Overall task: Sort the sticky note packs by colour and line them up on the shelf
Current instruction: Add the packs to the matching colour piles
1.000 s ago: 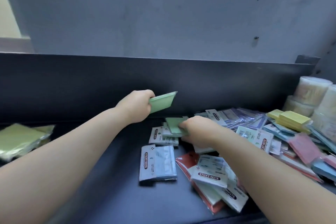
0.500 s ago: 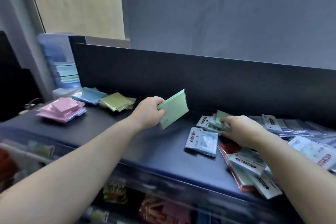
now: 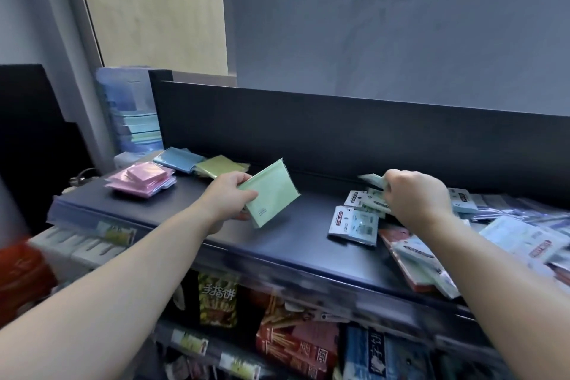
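1. Head view: the left hand has its grip closed on a green pack, with the thumb on the upper face and the fingers beneath. The pack is tilted and held just above the dark shelf, near the shelf's middle.
2. The right hand has its grip curled round a pale green pack at the rear left edge of the unsorted heap. The heap covers the right part of the shelf.
3. Several packs in the heap show white "STICKY NOTE" labels. One labelled pack lies flat at the heap's left edge, well apart from the green pack.
4. Three sorted piles sit at the left end of the shelf. The pink pile is towards the front and the blue pile is behind it. The yellow-green pile is just beside the blue pile, on its right.
5. The green pack is near the yellow-green pile, to its right and not touching it.
6. Snack packets stand on a lower level, blurred.
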Tool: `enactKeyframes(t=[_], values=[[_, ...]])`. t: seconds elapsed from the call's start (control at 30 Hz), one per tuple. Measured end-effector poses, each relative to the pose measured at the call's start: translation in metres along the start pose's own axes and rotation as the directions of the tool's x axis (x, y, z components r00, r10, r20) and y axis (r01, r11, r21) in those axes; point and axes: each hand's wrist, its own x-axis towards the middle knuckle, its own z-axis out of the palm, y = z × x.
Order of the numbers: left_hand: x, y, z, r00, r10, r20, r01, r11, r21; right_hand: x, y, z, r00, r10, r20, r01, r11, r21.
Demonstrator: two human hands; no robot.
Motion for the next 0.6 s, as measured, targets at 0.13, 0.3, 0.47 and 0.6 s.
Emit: enactKeyframes(t=[0.13,0.3,0.47,0.6], values=[[0.006,-0.011,-0.019,0.997,-0.061,0.052,0.065,0.995,-0.079,-0.005,-0.04,-0.02,0.973,-0.033,-0.228,0.1,0.951,0.293],[0.024,-0.029,-0.057,0.992,-0.094,0.082,0.104,0.987,-0.124,-0.011,-0.11,-0.027,0.933,-0.066,-0.352,0.247,0.831,0.498],[0.043,-0.053,-0.103,0.994,-0.097,0.052,0.098,0.995,-0.02,-0.007,-0.189,-0.017,0.895,-0.199,-0.399,0.41,0.719,0.561],[0.063,-0.07,-0.131,0.99,-0.137,0.028,0.137,0.99,-0.029,-0.002,-0.236,-0.009,0.908,-0.244,-0.34,0.409,0.691,0.596]])
